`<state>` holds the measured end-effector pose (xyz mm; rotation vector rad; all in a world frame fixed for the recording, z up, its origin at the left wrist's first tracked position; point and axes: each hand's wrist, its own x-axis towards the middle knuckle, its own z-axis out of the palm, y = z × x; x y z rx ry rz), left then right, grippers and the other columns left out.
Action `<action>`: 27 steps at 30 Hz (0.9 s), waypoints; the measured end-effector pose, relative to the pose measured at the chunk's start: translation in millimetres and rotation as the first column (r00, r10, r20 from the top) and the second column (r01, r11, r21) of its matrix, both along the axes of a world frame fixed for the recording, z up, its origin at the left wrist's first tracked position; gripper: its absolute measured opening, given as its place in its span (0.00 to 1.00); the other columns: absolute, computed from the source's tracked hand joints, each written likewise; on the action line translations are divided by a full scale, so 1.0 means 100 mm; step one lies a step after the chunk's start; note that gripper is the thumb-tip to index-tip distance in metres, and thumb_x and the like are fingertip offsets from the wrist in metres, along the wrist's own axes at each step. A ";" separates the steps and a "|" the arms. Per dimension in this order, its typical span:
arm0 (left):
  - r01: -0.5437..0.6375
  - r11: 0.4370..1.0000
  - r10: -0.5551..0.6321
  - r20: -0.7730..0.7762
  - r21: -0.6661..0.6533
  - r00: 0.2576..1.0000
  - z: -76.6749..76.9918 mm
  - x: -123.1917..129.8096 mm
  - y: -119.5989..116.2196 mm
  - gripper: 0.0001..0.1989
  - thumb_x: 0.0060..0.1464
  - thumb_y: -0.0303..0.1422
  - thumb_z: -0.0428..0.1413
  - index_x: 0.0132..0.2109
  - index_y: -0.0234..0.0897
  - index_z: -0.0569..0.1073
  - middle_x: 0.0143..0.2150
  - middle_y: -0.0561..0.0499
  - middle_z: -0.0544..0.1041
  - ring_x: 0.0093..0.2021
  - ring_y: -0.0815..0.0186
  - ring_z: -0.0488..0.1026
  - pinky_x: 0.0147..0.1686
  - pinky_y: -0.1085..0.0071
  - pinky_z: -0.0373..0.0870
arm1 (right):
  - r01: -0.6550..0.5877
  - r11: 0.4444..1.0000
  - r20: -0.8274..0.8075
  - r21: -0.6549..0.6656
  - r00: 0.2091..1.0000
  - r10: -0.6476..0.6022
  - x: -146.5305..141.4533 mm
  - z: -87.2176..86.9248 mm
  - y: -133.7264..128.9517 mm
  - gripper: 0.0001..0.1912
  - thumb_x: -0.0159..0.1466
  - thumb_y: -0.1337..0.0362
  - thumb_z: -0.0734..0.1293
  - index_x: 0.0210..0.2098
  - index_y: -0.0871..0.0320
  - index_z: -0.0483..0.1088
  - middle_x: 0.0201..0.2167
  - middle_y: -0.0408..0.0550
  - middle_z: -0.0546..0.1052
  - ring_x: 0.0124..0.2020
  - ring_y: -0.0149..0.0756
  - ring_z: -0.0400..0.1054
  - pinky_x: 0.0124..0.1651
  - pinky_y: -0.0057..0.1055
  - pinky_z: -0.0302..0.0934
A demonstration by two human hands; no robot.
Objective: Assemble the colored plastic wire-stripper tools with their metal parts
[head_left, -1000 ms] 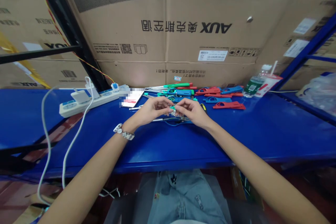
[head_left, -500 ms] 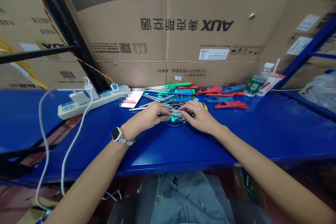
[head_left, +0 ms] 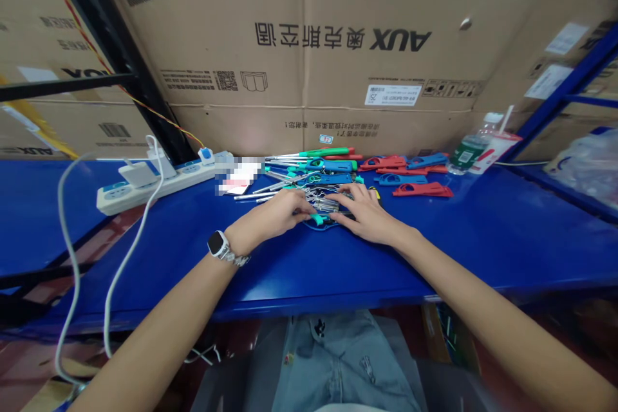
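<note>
On the blue table lies a pile of small metal and wire parts [head_left: 326, 204], flanked by both hands. My left hand [head_left: 284, 211], with a watch on the wrist, has its fingertips pinched at a small teal piece [head_left: 318, 219] at the pile's near edge. Over the pile's right side, my right hand [head_left: 363, 212] rests with fingers apart, touching the parts. Just behind are blue lighter-like casings [head_left: 331, 179] and metal rods with green handles [head_left: 309, 155]. Several red casings [head_left: 423, 190] lie to the right.
A white power strip [head_left: 164, 185] with cables and a phone [head_left: 241, 177] are at the left. A bottle [head_left: 468, 151] and a red-and-white cup [head_left: 497, 151] stand at the back right. A large cardboard box [head_left: 309, 77] stands behind the table [head_left: 299, 277].
My right hand's fingers have spread and lie flatter over the pile. My left hand stays near the teal piece, which has tilted. The view has shifted slightly.
</note>
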<state>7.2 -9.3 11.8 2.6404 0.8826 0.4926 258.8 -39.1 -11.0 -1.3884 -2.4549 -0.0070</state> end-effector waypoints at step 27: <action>-0.070 0.984 0.091 0.121 -0.167 0.989 -0.04 0.10 -0.03 0.06 0.57 0.24 0.58 0.43 0.35 0.76 0.30 0.53 0.77 0.30 0.66 0.75 0.33 0.71 0.68 | -0.024 0.996 -0.072 0.083 0.997 0.030 -0.07 0.01 -0.06 0.18 0.73 0.53 0.62 0.59 0.49 0.72 0.54 0.56 0.72 0.56 0.53 0.63 0.56 0.49 0.59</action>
